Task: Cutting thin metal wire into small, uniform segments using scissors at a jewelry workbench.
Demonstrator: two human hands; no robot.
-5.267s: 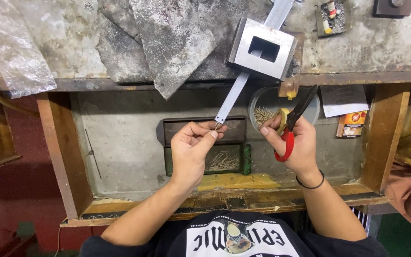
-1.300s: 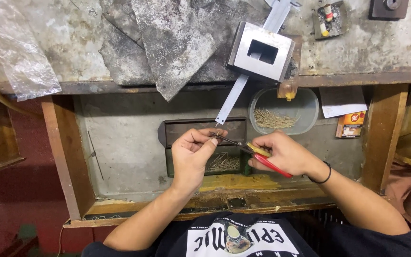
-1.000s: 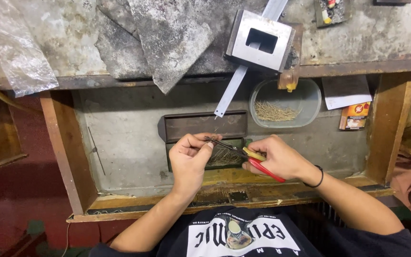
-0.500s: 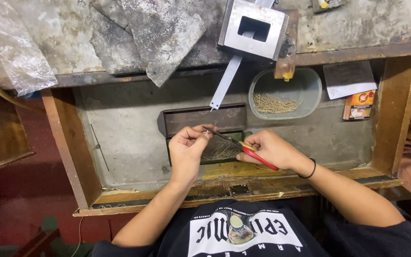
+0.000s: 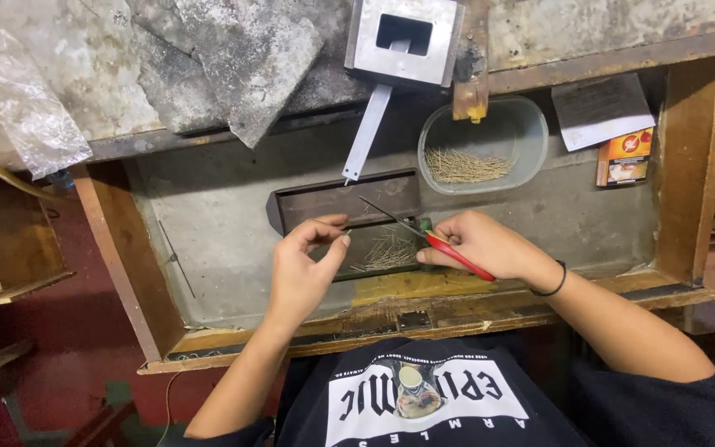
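R hand (image 5: 482, 247) grips red-handled scissors (image 5: 424, 236), lower vs before; L hand (image 5: 304, 269) fingers pinched, contents unclear, over wire tray (image 5: 374, 252).

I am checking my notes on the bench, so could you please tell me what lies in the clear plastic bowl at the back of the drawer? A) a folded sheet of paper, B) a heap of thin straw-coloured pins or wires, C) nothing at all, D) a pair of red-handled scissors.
B: the clear plastic bowl holds a loose heap of thin pins, while the red-handled scissors are in the right hand.
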